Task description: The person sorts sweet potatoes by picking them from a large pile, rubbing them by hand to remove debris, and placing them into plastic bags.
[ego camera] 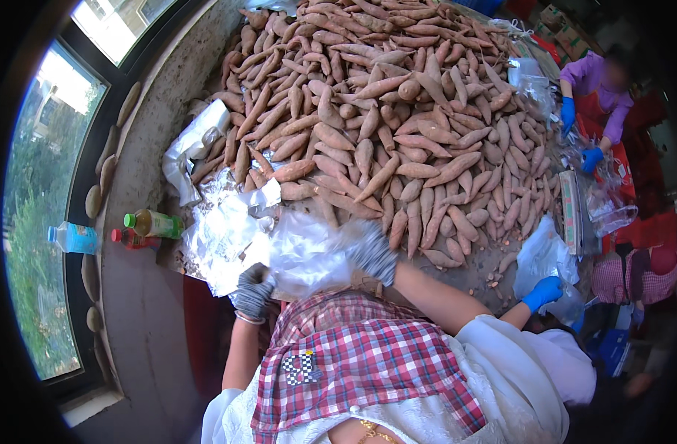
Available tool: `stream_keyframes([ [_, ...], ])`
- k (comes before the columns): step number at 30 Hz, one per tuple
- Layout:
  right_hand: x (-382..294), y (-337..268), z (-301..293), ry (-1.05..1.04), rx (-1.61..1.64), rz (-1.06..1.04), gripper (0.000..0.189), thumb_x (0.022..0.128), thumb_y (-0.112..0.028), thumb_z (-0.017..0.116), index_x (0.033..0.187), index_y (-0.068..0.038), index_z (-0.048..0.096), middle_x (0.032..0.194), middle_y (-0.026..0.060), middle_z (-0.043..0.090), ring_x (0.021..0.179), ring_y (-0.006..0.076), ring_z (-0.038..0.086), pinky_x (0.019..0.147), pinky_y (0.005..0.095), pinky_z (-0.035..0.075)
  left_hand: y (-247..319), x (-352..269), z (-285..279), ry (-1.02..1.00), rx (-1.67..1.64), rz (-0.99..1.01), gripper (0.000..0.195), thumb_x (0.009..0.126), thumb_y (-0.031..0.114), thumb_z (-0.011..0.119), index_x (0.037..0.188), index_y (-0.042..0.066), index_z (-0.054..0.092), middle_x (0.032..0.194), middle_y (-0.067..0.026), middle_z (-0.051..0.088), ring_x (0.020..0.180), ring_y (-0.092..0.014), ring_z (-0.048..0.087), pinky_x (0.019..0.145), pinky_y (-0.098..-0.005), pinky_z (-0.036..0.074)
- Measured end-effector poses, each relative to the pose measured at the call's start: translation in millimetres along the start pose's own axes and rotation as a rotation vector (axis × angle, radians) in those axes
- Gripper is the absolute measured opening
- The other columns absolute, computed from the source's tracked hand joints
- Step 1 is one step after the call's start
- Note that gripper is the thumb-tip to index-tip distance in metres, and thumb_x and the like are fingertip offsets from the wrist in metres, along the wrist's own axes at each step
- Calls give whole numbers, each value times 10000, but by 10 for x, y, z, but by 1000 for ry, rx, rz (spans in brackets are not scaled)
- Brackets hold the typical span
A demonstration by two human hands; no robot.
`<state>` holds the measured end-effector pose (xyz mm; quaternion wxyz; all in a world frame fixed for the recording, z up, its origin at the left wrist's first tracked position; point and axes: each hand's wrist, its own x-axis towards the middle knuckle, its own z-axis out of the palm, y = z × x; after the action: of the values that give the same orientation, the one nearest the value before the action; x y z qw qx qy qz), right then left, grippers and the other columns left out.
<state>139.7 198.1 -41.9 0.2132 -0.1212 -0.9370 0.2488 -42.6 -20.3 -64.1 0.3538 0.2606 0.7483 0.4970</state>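
Observation:
A clear plastic bag [308, 252] stretches between my two hands, close to my apron. My left hand [253, 289], in a grey striped knit glove, is closed at the bag's left edge. At the other end, my right hand [370, 251] wears a matching glove and grips the bag; motion blurs its fingers. Beyond them rises a large heap of sweet potatoes [366, 116]. More plastic bags [222, 227] lie in a shiny pile to the left of the bag in my hands.
Drink bottles [155, 224] stand by the window ledge at left, with sweet potatoes [107, 173] along the sill. On the right, a co-worker's blue-gloved hand [544, 294] holds a plastic bag [546, 258]. Another person [596, 91] works across the heap near a flat scale-like device [574, 213].

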Motion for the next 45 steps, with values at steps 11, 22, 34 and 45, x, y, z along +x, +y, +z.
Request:
stream_keyframes([
  [11,285,-232,-35,-581,699,275,331,769,-287,659,963,-31,579,800,83,606,726,187,568,691,330,483,311,57,202,-338,223,215,464,730,-11,592,1187,7,519,1078,-187,579,1021,-291,558,898,-342,434],
  [22,918,772,323,-277,-85,386,499,775,-380,625,1144,-52,551,1156,178,541,1018,323,546,897,364,432,-44,376,232,-143,439,164,753,670,258,756,1283,-6,406,1217,-214,487,1136,-322,478,955,-368,397],
  [34,821,-44,-531,20,824,166,272,815,-165,668,1021,-6,589,969,62,610,846,140,587,770,269,478,1151,277,574,-48,-62,429,504,778,145,700,1224,33,492,1156,-86,560,1071,-182,528,917,-328,416],
  [45,-382,464,-194,-538,-620,451,394,802,-412,592,930,-43,641,909,174,632,876,277,603,772,388,468,1088,416,424,-263,-1384,-174,414,906,253,510,1236,17,425,1145,-137,550,1057,-273,549,963,-432,419],
])
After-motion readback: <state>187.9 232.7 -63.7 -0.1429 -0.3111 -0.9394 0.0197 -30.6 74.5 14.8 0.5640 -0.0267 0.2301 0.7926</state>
